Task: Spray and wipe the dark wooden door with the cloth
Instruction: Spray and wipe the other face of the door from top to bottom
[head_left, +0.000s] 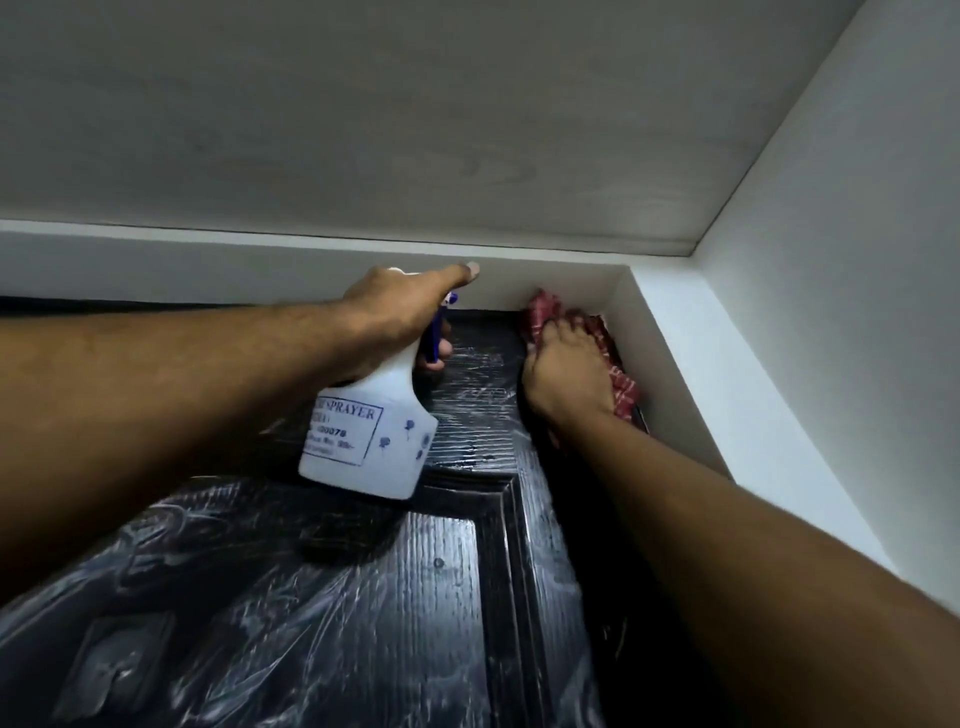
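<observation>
I have both arms raised to the top of the dark wooden door (363, 597). My left grip (395, 317) is wrapped round the neck of the white spray bottle (369, 447). Its forefinger (460, 273) is stretched out over the sprayer head and a lower finger is curled at the blue trigger (432, 340). The bottle's body hangs tilted just below that grip, with its printed label facing me. The nozzle points at the door's upper rail.

My right grip (566, 376) lies on the red checked cloth (543, 312) with fingers spread, pressing it against the door's top right corner. The cloth sticks out above the fingertips and along the far side of that grip, where it touches the white door frame (670, 374).

Between the two grips the door's surface shines with wet, pale streaks. More smears run across the grooved panel below my left grip and forearm. A raised moulding (511, 519) runs down the door below and between the grips.

Above both grips are the white lintel (208, 260) and the grey ceiling (415, 104). A white wall (831, 260) stands beyond the right grip.
</observation>
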